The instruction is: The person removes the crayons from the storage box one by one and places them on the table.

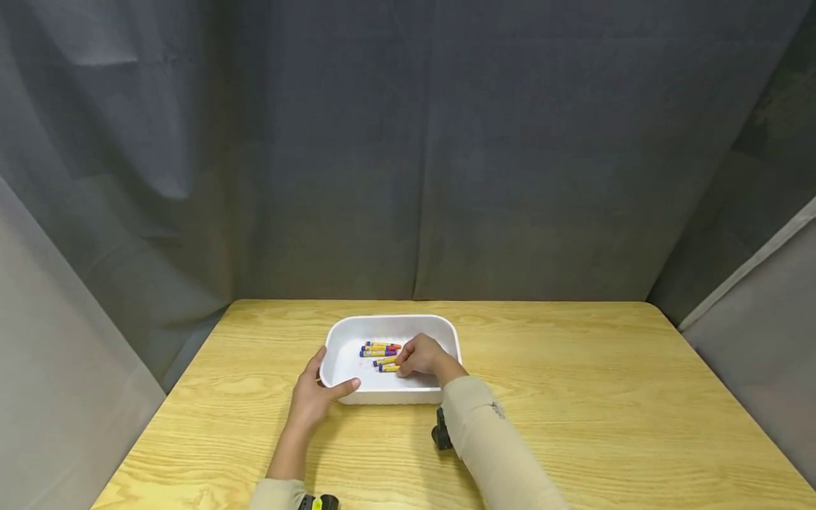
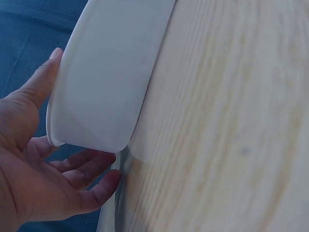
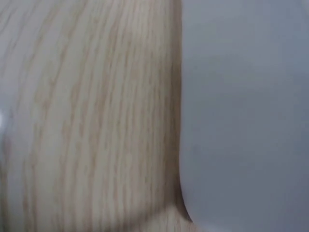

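The crayons (image 1: pixel 380 352) lay in a loose cluster inside the white tray (image 1: pixel 344 333), just below the middle of the head view. All of them were in the tray and none showed on the wooden table (image 1: pixel 574 397), so by my judgement either nothing had been taken out or all had gone in. Your right hand (image 1: pixel 422 356) was down in the tray, fingers curled on the lowest crayon of the cluster. Your left hand (image 1: pixel 315 394) held the tray's near left corner, thumb over the rim and fingers spread against its outer wall. Grey curtains (image 1: pixel 408 142) filled the upper frame.
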